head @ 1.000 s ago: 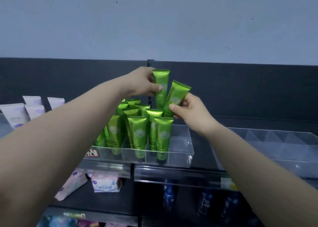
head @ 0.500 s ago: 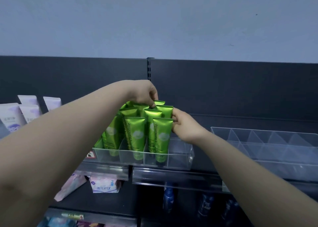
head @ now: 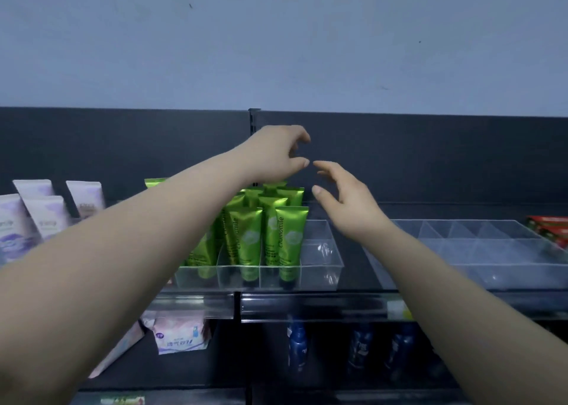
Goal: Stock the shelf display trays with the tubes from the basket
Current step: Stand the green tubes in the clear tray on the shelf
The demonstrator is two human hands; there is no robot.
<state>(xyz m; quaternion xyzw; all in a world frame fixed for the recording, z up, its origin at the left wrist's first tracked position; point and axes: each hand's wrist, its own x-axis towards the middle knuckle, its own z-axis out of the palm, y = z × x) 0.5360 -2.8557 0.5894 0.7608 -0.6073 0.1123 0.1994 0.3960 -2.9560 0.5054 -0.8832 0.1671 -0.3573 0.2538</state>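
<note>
Several green tubes (head: 267, 229) stand cap-down in a clear display tray (head: 325, 269) on the top shelf; the tray's rightmost lane holds none. My left hand (head: 276, 152) hovers above the back rows of tubes, fingers apart and holding nothing. My right hand (head: 341, 201) floats just right of the tubes, above the tray's right lane, also empty with fingers spread. My left forearm hides the tray's left lanes. The basket is out of view.
A second clear divided tray (head: 491, 251) sits to the right with no tubes in it. Red boxes (head: 550, 229) lie at the far right, lilac tubes (head: 40, 217) at the left. Blue bottles (head: 296, 346) and a pink pack (head: 181, 334) stand on the shelf below.
Both hands lowered a green tube each into the tray's back rows, let go and lifted away empty with fingers spread.
</note>
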